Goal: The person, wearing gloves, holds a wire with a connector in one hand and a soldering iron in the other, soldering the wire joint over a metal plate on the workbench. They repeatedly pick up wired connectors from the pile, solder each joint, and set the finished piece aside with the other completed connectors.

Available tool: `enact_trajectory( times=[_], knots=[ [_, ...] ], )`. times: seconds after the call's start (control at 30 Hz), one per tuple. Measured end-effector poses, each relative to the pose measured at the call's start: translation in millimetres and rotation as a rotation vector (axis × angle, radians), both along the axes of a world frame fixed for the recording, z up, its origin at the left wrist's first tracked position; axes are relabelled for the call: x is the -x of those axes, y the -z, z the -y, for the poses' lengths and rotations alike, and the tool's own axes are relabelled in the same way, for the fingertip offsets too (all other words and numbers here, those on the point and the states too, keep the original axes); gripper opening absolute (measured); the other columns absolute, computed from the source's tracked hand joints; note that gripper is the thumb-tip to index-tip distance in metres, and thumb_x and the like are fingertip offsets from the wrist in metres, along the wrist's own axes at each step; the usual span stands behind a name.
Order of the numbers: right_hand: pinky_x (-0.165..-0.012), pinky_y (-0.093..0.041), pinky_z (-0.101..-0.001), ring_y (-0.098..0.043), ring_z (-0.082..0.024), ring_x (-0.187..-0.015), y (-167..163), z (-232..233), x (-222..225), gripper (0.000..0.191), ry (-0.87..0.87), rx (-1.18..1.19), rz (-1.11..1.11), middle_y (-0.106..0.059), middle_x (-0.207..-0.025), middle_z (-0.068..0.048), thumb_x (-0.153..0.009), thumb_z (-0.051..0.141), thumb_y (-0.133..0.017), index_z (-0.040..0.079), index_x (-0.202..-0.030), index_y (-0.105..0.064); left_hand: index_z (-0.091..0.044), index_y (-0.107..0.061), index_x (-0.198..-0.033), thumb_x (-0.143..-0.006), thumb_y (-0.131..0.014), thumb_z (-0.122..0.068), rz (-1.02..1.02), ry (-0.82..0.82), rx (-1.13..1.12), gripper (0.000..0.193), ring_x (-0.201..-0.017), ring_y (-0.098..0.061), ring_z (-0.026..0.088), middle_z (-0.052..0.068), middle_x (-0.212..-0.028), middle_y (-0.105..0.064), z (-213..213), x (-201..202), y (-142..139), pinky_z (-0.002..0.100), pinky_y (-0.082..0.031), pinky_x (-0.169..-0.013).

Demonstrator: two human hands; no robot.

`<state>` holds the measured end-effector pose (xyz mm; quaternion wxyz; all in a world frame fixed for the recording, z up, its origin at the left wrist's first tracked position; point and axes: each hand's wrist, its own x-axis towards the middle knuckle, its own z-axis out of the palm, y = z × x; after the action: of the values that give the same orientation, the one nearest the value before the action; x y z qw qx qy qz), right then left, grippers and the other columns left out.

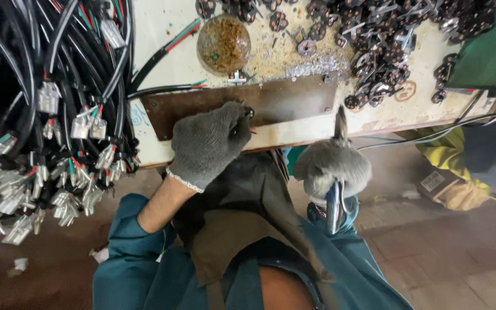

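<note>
**hands at the bench edge, small part pinched, tool gripped**

head view: left hand in a grey knit glove, fingers curled nearly closed, pinching a small dark connector piece with short red wire ends against the brown metal plate on the bench. exact grip on the piece is partly hidden by the glove. right hand, also gloved, fist fully closed round the blue handles of a pair of pliers; nose points up toward the bench edge, not touching the piece. image blurred there, so whether the pliers' nose is open i can't tell.

progress, as a judgement: looks mid-run. big heap of small black terminal parts spread over the right of the bench, and a large bundle of black cables with white plugs hanging at left. which of these are finished can't be told. one piece in hand now. round amber dish of bits sits just behind the plate, metal filings beside it.
</note>
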<state>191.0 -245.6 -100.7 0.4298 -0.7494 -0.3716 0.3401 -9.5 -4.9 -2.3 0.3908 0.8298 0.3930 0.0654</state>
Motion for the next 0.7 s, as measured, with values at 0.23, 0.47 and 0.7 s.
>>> enact_trajectory(
  times=[0.23, 0.47, 0.7],
  knots=[
    [-0.071, -0.055, -0.0334, -0.072, -0.025, -0.082, -85, -125, 41, 0.019, -0.152, -0.269, 0.228, -0.07, -0.1, -0.005, -0.097, -0.003, -0.071, 0.005, -0.11, -0.061, -0.016, -0.066, -0.098, -0.084, -0.079, -0.035, -0.053, 0.049, -0.003, 0.027, -0.059, -0.067, 0.035, 0.011, -0.067, -0.067, -2, -2, 4, 0.051, -0.05, -0.053],
    [-0.083, -0.059, -0.0448, -0.071, -0.038, -0.093, -81, -136, 52, 0.029, 0.093, -0.465, 0.055, -0.07, -0.112, -0.016, -0.099, -0.002, -0.073, 0.009, -0.121, -0.058, -0.011, -0.062, -0.097, -0.091, -0.074, -0.025, 0.039, 0.0, 0.073, 0.02, -0.067, -0.068, 0.037, 0.011, -0.076, -0.07, -8, -7, -2, 0.051, -0.051, -0.059],
    [-0.065, -0.055, -0.0405, -0.072, -0.031, -0.076, -89, -101, 62, 0.015, -0.303, -0.128, 0.55, -0.078, -0.094, -0.01, -0.075, 0.012, -0.078, 0.015, -0.09, -0.078, -0.009, -0.059, -0.096, -0.097, -0.07, -0.018, 0.088, -0.133, 0.267, 0.014, -0.071, -0.07, 0.037, 0.014, -0.074, -0.068, -3, -5, -5, 0.048, -0.052, -0.061]
  ],
)
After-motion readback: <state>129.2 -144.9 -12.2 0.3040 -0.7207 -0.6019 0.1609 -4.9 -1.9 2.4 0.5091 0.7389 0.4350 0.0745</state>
